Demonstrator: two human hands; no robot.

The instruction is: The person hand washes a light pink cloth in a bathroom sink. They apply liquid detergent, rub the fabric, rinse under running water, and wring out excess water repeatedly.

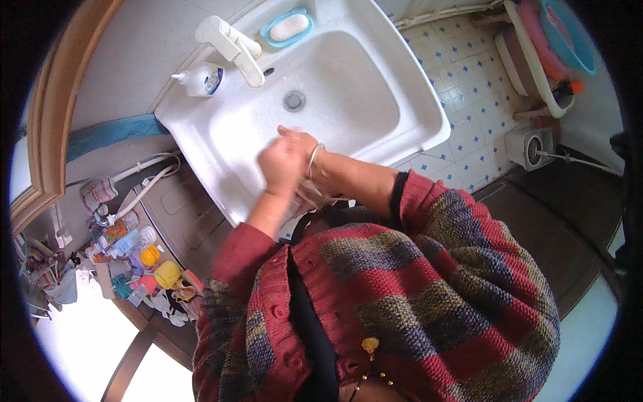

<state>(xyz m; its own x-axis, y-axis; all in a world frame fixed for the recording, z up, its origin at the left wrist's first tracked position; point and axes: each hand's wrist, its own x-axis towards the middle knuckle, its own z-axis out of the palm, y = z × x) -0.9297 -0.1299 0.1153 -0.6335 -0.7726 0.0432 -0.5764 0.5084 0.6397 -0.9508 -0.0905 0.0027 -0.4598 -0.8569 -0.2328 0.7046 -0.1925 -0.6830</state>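
Observation:
My left hand and my right hand press against each other over the near edge of a white ceramic washbasin. Both are blurred, and their overlap hides most of the fingers. No object shows between them. A pale bangle circles my right wrist. Beyond my hands lies the metal drain, with a white faucet above it to the left. No water stream is visible at its spout. Something pale and streaky below my wrists is too blurred to name.
A white pump bottle stands left of the faucet. A white soap bar sits in a blue dish. Bottles and a yellow cup crowd the lower left, near a washing machine lid. Plastic basins are stacked at right.

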